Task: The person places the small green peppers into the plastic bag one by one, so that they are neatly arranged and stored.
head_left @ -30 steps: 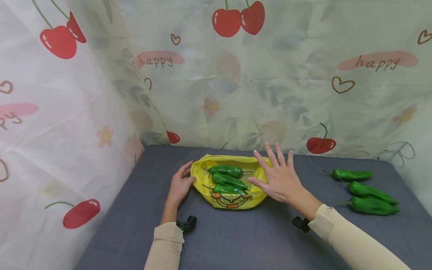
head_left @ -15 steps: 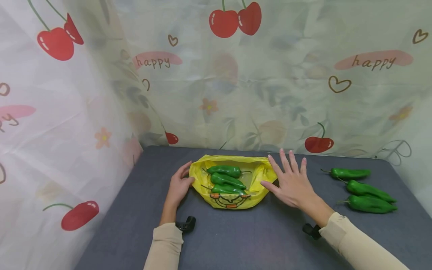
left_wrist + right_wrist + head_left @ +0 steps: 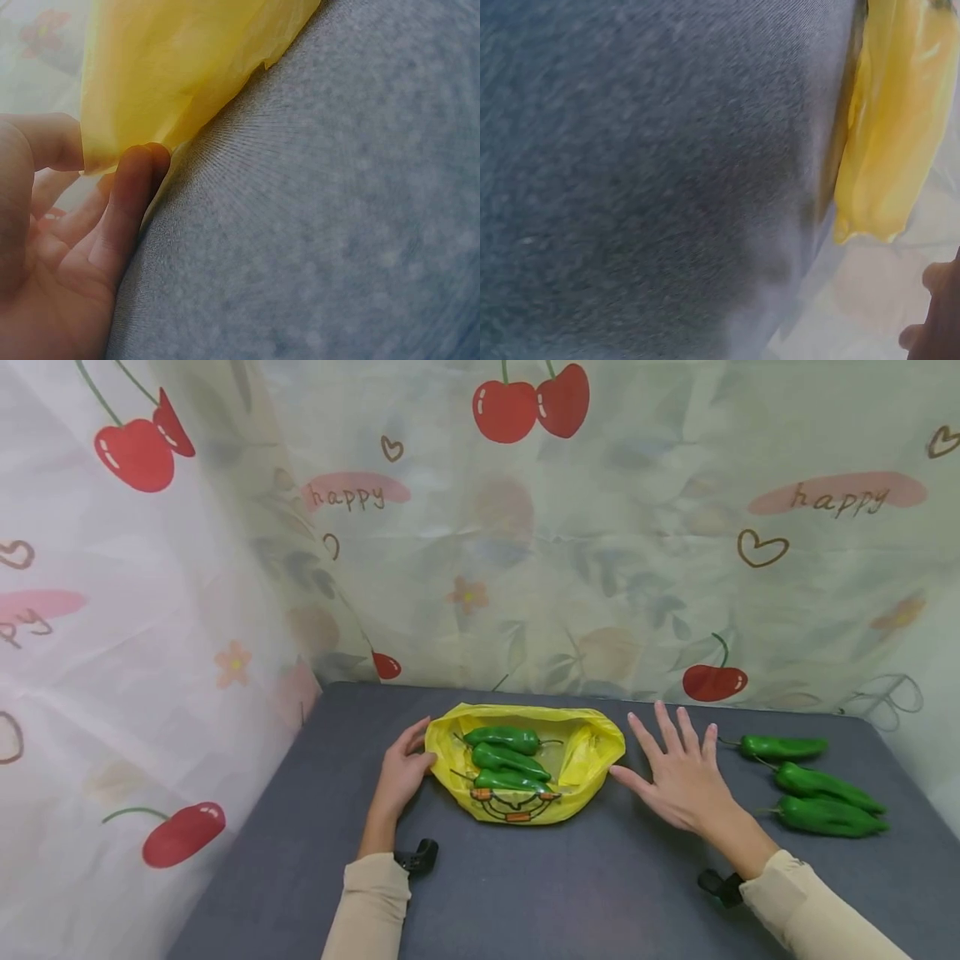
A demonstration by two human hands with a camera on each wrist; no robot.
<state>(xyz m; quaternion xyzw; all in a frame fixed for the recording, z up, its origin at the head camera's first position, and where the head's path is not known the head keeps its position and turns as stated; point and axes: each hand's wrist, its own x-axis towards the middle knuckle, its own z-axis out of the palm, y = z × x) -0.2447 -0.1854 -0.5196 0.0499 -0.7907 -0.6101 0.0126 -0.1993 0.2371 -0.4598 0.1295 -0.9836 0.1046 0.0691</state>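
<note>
A yellow plastic bag (image 3: 517, 810) with a printed face lies on the dark grey tabletop, its mouth spread toward me. Inside are three green peppers (image 3: 510, 760), side by side. At the bag's left end my left hand (image 3: 401, 772) holds the edge; the left wrist view shows fingertips (image 3: 139, 165) on the yellow film. My right hand (image 3: 686, 781) hovers just right of the bag with fingers spread and nothing in it. In the right wrist view the bag's end (image 3: 889, 135) is apart from the fingertips at the lower right.
Three more green peppers (image 3: 825, 785) lie on the table (image 3: 540, 893) at the right. A cherry-printed curtain (image 3: 525, 568) hangs behind and along the left side of the table.
My right hand has moved right, from over the bag's right end to beside it, uncovering the bag's right edge. The left hand and the peppers have stayed put.
</note>
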